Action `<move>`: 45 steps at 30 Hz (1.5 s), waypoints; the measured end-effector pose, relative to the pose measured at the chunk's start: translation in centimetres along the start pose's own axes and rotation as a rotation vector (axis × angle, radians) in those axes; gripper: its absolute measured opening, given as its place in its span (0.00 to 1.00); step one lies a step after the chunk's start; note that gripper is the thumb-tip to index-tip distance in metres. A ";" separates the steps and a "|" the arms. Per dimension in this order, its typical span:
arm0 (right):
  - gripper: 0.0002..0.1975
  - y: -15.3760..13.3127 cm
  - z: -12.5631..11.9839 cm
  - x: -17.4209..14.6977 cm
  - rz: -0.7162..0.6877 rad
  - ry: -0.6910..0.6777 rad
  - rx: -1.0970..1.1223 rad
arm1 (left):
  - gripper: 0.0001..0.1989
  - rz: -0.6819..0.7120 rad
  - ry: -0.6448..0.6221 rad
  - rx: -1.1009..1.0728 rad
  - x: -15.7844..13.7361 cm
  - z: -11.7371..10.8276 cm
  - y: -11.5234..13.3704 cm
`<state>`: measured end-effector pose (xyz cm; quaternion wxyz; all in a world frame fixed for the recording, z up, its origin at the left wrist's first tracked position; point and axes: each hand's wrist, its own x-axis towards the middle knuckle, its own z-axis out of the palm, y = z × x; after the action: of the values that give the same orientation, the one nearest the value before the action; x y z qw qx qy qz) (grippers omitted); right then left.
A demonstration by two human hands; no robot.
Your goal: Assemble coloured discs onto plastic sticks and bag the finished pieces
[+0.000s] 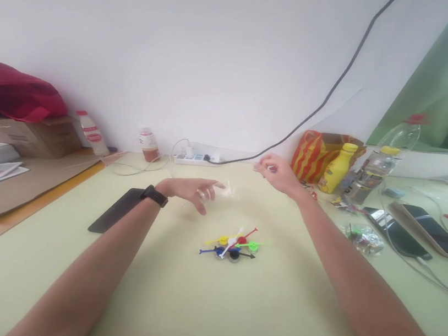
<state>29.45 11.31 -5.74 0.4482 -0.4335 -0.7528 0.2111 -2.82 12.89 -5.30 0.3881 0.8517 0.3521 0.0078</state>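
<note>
My left hand (pixel 191 190), with a black band on its wrist, hovers above the table with its fingers spread. Just past its fingertips is a blurred clear plastic piece (pixel 229 191), like a thin bag; whether they touch I cannot tell. My right hand (pixel 279 174) is raised near the wall, fingers curled together. Something small and pale shows at its fingertips, too blurred to name. Between my forearms lies a cluster of arrow spinners (pixel 232 242) in yellow, white, red, green, blue and black, some with clear round bases, crossing one another.
A dark flat tablet-like slab (pixel 115 211) lies under my left forearm. Along the wall stand a drink bottle (pixel 150 145), a power strip (pixel 196 157), a striped bag (pixel 307 156) and a yellow bottle (pixel 337 170). Phones (pixel 398 232) with cables and a small plastic packet (pixel 366 239) lie at right.
</note>
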 end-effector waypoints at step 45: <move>0.21 -5.0 -5.3 -0.9 0.062 -0.496 -0.010 | 0.47 0.044 -0.067 -0.170 -0.3 -0.7 -2.3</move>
<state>31.85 7.48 0.06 0.2408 -0.3935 -0.8271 0.3211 -4.63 14.23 -6.25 0.4703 0.8231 0.3179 0.0177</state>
